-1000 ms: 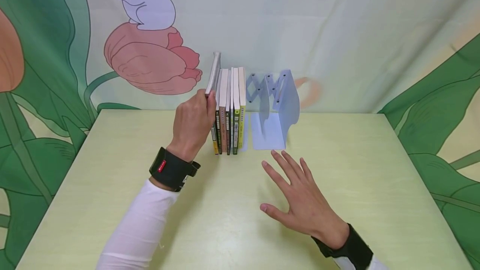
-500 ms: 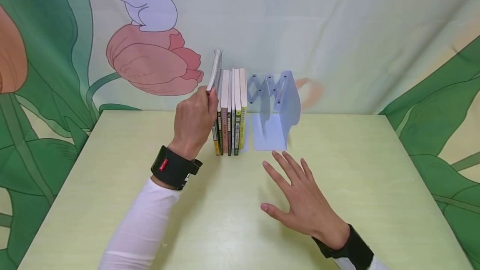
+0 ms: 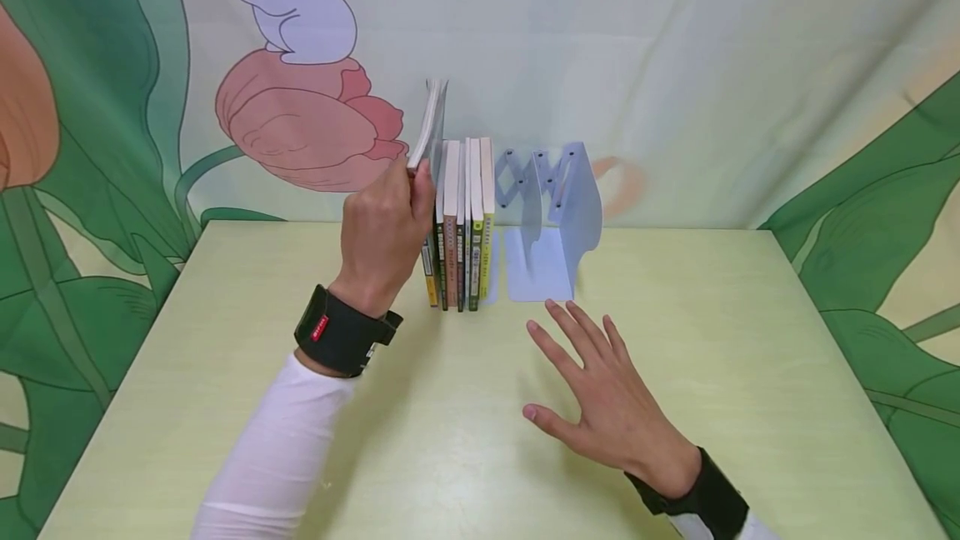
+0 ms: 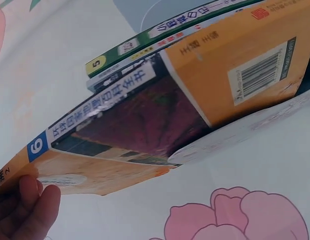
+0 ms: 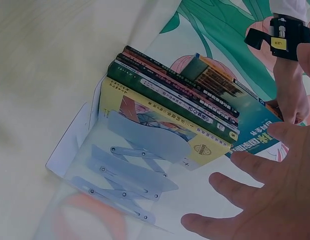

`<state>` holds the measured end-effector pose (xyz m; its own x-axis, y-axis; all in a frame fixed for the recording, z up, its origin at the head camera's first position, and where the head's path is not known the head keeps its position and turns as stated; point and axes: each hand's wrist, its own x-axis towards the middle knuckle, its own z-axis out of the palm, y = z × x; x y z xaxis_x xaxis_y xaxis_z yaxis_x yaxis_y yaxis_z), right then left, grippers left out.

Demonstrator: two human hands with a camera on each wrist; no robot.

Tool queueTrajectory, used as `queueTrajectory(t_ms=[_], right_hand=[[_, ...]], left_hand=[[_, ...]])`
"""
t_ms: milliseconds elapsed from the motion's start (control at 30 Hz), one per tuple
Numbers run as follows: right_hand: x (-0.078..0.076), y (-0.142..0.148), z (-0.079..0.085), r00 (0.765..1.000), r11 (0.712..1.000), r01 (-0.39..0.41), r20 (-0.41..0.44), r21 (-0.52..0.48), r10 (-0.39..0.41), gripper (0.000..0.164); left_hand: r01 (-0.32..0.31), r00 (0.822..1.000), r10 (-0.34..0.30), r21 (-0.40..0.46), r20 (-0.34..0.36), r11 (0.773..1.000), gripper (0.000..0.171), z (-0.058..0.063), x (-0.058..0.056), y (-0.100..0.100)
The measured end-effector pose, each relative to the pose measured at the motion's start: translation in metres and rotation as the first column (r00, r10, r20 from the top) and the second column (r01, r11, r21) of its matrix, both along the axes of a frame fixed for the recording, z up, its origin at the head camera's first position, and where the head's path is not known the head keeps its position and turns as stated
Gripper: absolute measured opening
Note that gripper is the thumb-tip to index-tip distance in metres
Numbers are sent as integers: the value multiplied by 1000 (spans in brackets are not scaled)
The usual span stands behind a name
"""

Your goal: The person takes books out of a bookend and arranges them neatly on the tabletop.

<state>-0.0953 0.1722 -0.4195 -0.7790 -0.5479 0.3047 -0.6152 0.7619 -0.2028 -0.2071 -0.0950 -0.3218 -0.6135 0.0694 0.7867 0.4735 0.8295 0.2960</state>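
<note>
My left hand grips a tall book at the left end of an upright row. In the left wrist view this book shows an orange cover with a barcode and a blue-labelled spine; its other cover looks teal in the right wrist view. It stands taller than the several thinner books beside it, overlapping them. Those sit in the left part of a pale blue expanding bookend. My right hand holds nothing, fingers spread over the table in front of the bookend.
The bookend's right upright plate and its crossed hinge bars stand right of the books. Behind the pale yellow table hangs a printed curtain with flowers and leaves.
My left hand has risen a little with the tall book, whose top now reaches higher against the curtain. My right hand stays nearly still, and the other books remain in place.
</note>
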Motion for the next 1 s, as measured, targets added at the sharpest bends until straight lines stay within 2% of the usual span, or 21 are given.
queueTrajectory(t_ms=[167,533,800,1000], right_hand=[[0,0,1,1000,1000,-2,-6,-2,2,81],[1,-1,4,1000,1000,3,-9,0,-3,82],[1,-2,6,1000,1000,2,-16,-2,-2,82],[2,-2,7,1000,1000,-1,-11,-4,1,82]], left_hand=[[-2,998,2,1,-56,1000,32,7,2,0],[-21,994,22,9,-110,1000,29,20,6,-1],[-17,975,23,28,-221,999,26,27,9,-4],[-16,967,33,67,-253,998,24,33,11,-4]])
